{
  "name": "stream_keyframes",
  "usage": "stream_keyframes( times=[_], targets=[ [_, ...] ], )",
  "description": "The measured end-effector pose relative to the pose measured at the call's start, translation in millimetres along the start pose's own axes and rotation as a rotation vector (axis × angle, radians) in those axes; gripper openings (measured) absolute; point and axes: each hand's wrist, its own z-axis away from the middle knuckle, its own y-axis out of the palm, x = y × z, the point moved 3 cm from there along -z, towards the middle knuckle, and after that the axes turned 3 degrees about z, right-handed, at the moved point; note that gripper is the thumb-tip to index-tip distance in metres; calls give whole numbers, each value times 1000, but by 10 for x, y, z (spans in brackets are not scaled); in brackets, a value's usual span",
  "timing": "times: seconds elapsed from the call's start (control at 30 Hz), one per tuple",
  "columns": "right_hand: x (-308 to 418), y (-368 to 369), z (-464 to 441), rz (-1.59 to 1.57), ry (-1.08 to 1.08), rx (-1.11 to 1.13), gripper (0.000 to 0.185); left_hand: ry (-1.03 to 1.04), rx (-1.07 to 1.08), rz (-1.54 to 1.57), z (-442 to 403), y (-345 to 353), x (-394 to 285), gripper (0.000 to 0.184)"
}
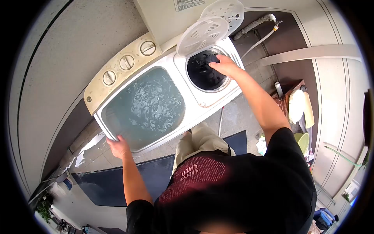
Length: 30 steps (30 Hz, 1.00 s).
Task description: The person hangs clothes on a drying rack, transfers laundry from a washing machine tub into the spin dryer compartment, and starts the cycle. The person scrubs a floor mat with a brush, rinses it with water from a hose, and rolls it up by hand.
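Note:
A white twin-tub washing machine stands in front of me. My left hand grips the front left corner of its rim, beside the wash tub. Cloudy, rippling bluish water fills that tub. On the right, my right hand reaches over the round spin tub, fingers closed on dark cloth at its upper right. The dark laundry sits inside the spin tub; its kind cannot be made out. Two white perforated lids stand raised behind the spin tub.
A cream control panel with knobs runs along the machine's back. Hoses hang at the upper right. A dark mat lies on the tiled floor near my feet. Several household items, including a green basin, are at the right.

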Motion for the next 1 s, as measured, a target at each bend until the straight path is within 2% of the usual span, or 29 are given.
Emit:
stream_keyframes(
  times=[0.07,0.13,0.17,0.2,0.27,0.3,0.37,0.43,0.53,0.63,0.67,0.7,0.73,0.77,0.8,0.87,0.93,1.0],
  targets=[
    [-10,478,-199,-608,136,210,76,11,-8,-27,3,3,-9,55],
    [-91,733,-482,128,-43,195,77,4,-16,-59,5,25,-28,55],
    [-264,999,-680,300,-102,92,64,2,-26,-71,4,31,-29,55],
    [-290,1050,-722,299,-100,109,64,-3,-35,-86,10,25,-26,56],
    [-328,1193,-792,451,-95,418,52,-1,-27,-70,13,8,-47,56],
    [-281,1175,-679,448,-88,477,43,-9,-29,-79,21,1,-60,56],
    [-269,1137,-521,522,-169,520,41,-28,-30,-87,16,-6,-86,56],
    [-101,794,-348,595,-233,534,39,-24,-33,-67,25,-12,-88,55],
    [-29,-81,-224,506,-68,116,41,-38,-24,-62,-1,28,-20,55],
    [-199,-1008,-301,137,101,-467,54,-34,-33,-42,-9,35,-37,55],
    [-304,-1236,-396,53,46,-676,61,-28,-38,-45,6,19,-20,55],
    [-454,-1414,-583,-66,-136,-815,73,-40,-43,-43,14,-2,-24,55],
    [-531,-1555,-770,-132,-281,-836,82,-56,-6,-49,7,-5,-48,55],
    [-540,-1645,-945,-173,-301,-731,83,-75,29,-59,0,-17,-45,55],
    [-526,-1700,-1120,-229,-278,-566,80,-97,20,-69,7,-38,-39,55],
    [-439,-1693,-1276,-561,-334,-312,69,-67,9,-25,11,-45,-67,55],
    [-556,-1823,-1443,-419,-273,-246,54,-52,-29,-26,19,5,-2,55],
    [-693,-2053,-1461,-390,-375,-333,40,-18,-61,-24,-25,12,13,55]
  ],
)
